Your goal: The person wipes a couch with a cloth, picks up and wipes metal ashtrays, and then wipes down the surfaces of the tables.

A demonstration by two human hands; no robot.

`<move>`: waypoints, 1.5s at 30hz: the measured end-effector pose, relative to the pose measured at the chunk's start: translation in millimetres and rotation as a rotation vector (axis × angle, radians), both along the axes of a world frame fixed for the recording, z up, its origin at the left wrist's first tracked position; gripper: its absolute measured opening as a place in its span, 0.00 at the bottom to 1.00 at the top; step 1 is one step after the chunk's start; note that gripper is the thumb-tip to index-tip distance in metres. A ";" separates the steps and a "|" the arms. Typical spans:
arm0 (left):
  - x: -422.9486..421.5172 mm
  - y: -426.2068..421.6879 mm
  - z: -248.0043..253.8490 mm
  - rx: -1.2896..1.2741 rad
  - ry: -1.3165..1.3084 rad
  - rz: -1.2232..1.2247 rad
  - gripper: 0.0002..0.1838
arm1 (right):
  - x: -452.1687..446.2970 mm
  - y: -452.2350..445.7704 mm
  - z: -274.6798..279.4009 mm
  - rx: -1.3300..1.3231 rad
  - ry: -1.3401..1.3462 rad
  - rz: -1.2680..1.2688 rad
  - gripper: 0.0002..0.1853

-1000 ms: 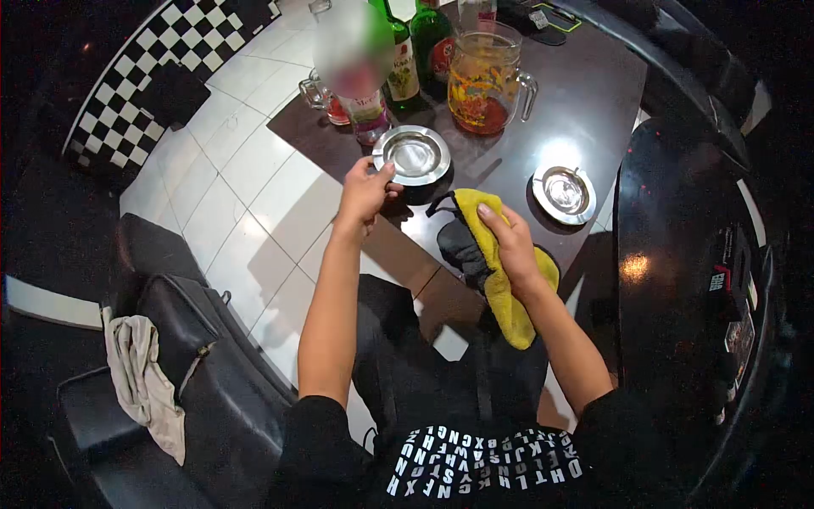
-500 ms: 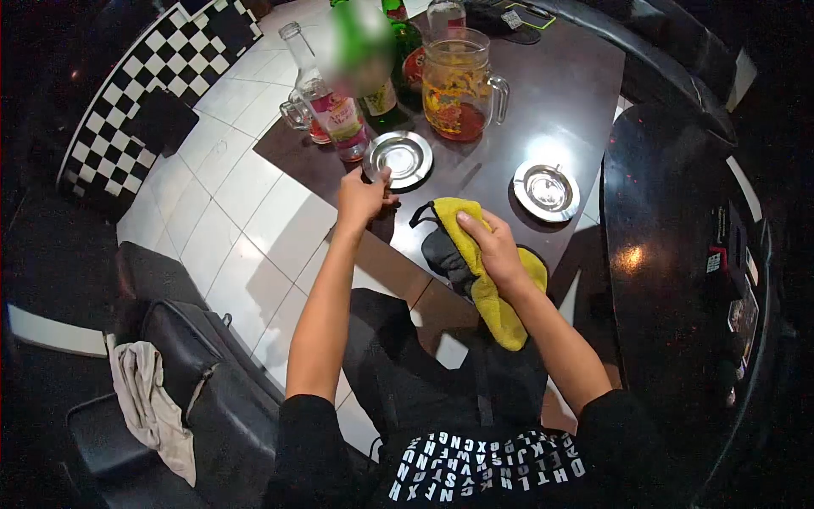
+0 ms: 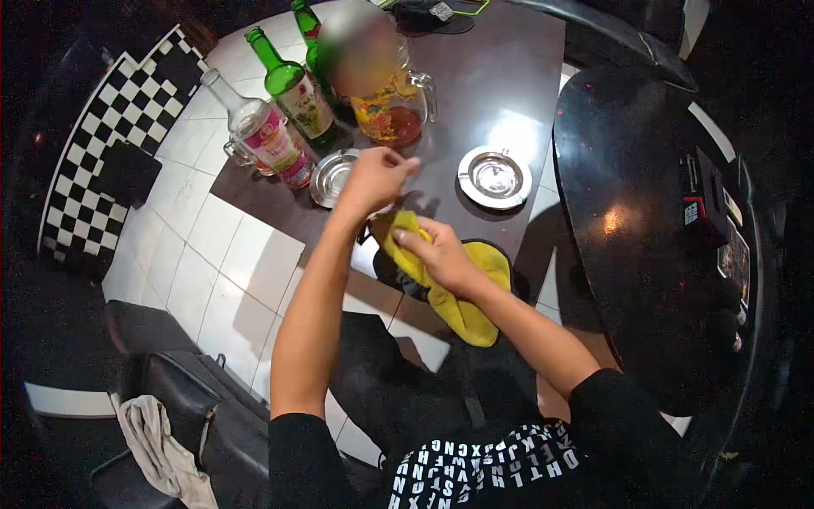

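My left hand (image 3: 379,180) is over the table's near part, just right of the left metal ashtray (image 3: 329,180) and partly covering it. Its fingers are bunched toward the right; whatever they pinch is hidden. My right hand (image 3: 443,257) grips a yellow and dark grey cloth (image 3: 472,316), which hangs past the table's near edge. A second metal ashtray (image 3: 494,178) lies to the right. Behind the left ashtray stand a clear bottle with a pink label (image 3: 270,140), a green bottle (image 3: 298,97) and a patterned glass pitcher (image 3: 394,119) with some red liquid.
A glass mug (image 3: 242,155) is beside the clear bottle. Dark items, including a cap (image 3: 437,17), lie at the table's far end. A black oval table (image 3: 627,220) stands to the right. A black chair (image 3: 174,382) with a pale cloth (image 3: 161,445) is at the lower left.
My left hand has left the near rim of the left ashtray and moved right over the tabletop. The cloth stays in my right hand, closer to the left one. The view has shifted.
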State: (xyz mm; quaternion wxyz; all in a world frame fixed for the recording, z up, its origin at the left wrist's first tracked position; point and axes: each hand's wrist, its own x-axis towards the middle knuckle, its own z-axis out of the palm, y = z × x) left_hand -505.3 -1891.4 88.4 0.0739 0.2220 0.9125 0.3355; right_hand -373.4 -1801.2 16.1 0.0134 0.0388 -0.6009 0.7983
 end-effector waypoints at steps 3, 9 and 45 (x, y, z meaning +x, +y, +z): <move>-24.0 44.4 -21.9 -0.075 -0.207 -0.077 0.27 | 3.6 1.8 0.0 0.173 0.006 0.024 0.14; -26.3 94.3 -30.1 -0.283 -0.163 -0.014 0.30 | -1.9 -0.3 -20.6 0.111 0.048 -0.046 0.16; -3.5 111.0 -20.2 -0.182 -0.108 0.004 0.14 | -3.4 1.8 -35.1 -0.097 0.012 0.071 0.21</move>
